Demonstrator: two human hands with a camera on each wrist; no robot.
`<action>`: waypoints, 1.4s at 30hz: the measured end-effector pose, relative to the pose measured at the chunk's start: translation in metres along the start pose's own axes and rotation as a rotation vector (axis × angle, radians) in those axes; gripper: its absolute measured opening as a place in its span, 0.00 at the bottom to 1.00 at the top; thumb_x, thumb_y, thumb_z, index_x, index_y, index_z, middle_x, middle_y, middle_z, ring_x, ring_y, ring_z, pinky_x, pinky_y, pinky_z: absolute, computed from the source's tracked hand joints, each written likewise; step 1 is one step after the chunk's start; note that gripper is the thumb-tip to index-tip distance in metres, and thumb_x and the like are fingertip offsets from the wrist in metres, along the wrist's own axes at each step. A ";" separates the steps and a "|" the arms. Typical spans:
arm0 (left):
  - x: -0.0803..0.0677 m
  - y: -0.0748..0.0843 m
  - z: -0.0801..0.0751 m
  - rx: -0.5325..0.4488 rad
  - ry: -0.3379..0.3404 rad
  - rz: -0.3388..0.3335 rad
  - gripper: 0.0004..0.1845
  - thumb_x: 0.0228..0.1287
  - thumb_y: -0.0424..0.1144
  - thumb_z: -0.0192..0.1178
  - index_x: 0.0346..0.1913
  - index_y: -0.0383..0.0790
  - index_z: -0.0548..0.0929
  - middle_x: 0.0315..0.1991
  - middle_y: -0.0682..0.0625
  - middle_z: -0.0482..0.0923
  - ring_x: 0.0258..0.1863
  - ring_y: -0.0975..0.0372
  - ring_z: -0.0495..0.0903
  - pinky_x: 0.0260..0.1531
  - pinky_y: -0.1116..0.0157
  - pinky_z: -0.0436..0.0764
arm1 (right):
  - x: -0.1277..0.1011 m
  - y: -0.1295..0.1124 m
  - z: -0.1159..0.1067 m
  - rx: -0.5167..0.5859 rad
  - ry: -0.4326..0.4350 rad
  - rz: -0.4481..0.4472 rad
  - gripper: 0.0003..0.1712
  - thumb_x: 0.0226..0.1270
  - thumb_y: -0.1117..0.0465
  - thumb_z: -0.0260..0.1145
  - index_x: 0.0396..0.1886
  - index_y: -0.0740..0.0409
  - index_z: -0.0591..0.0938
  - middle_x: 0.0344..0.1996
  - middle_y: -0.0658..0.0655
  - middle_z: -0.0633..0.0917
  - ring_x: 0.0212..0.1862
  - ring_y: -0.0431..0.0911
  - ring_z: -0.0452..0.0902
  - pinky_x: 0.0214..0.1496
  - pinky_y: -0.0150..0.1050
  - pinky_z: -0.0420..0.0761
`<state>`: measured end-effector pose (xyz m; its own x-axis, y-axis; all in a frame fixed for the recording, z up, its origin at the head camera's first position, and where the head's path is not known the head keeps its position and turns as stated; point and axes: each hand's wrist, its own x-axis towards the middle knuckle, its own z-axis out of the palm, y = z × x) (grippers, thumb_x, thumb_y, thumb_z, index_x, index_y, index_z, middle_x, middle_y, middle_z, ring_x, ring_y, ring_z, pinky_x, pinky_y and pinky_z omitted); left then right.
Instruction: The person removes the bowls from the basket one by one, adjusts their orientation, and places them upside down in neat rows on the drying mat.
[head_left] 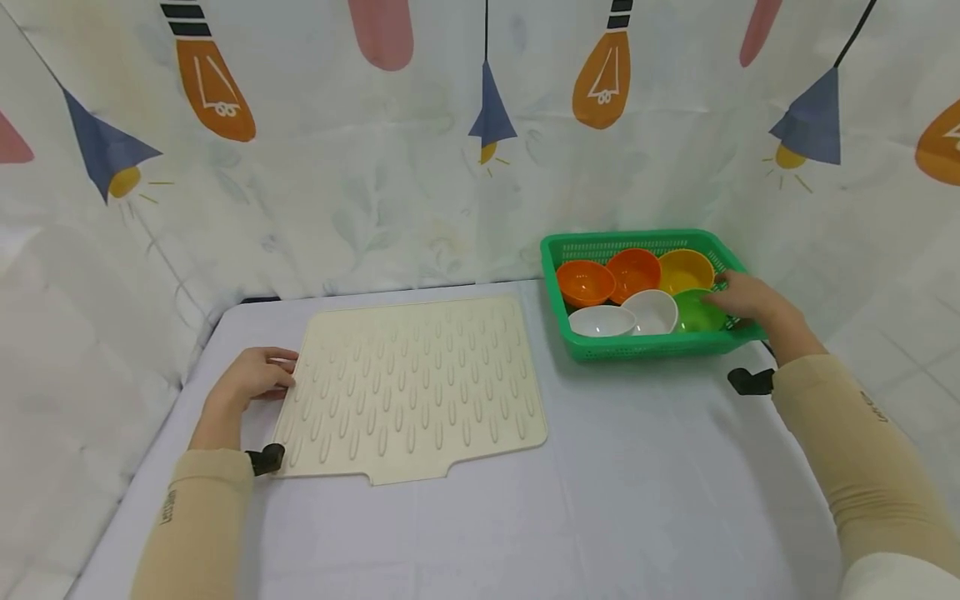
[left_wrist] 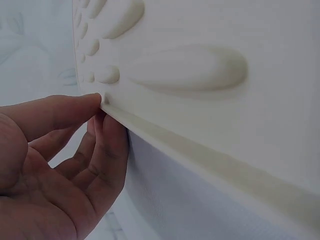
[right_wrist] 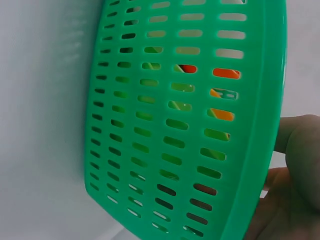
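At the left of the head view, my left hand is at the left edge of a cream mat with raised oval bumps. Close up in the left wrist view, the thumb meets the mat's edge from above, with the other fingers below it. My right hand reaches over the right end of a green slotted basket and pinches the rim of a green bowl. Behind the basket wall in the right wrist view, the fingertips are mostly hidden.
Two orange bowls, a yellow bowl and two white bowls share the basket. A white cloth covers the table. Behind its far edge hangs a curtain printed with lamps.
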<state>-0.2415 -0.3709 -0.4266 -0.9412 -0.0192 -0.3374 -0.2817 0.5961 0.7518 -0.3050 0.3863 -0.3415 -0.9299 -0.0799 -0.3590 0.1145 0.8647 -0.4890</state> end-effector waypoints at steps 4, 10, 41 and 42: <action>0.000 0.002 0.001 -0.004 0.005 -0.004 0.34 0.62 0.22 0.61 0.71 0.18 0.63 0.58 0.28 0.74 0.36 0.64 0.82 0.36 0.65 0.86 | 0.001 0.004 0.002 0.031 -0.017 0.004 0.38 0.80 0.58 0.49 0.73 0.84 0.51 0.66 0.84 0.58 0.57 0.70 0.67 0.55 0.62 0.81; -0.002 0.003 0.001 -0.014 0.005 -0.010 0.34 0.64 0.22 0.61 0.71 0.19 0.63 0.57 0.29 0.73 0.37 0.63 0.82 0.37 0.64 0.86 | 0.003 0.008 0.005 0.077 -0.022 0.026 0.39 0.77 0.61 0.49 0.75 0.83 0.49 0.67 0.82 0.59 0.54 0.65 0.65 0.57 0.59 0.79; -0.003 0.001 -0.007 -0.047 -0.092 -0.030 0.41 0.61 0.21 0.64 0.75 0.22 0.58 0.63 0.27 0.67 0.41 0.60 0.82 0.42 0.61 0.86 | 0.002 0.006 0.000 0.200 0.021 0.052 0.35 0.76 0.63 0.51 0.72 0.84 0.57 0.67 0.83 0.58 0.60 0.71 0.65 0.46 0.50 0.87; -0.003 0.001 -0.007 -0.047 -0.094 -0.031 0.41 0.61 0.21 0.64 0.75 0.22 0.58 0.63 0.27 0.67 0.42 0.60 0.82 0.43 0.61 0.86 | 0.002 0.005 0.000 0.204 0.030 0.051 0.34 0.75 0.64 0.51 0.72 0.84 0.58 0.66 0.83 0.59 0.59 0.70 0.67 0.45 0.50 0.88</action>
<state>-0.2397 -0.3760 -0.4212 -0.9108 0.0392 -0.4111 -0.3214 0.5577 0.7653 -0.3059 0.3907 -0.3444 -0.9307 -0.0215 -0.3653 0.2271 0.7487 -0.6228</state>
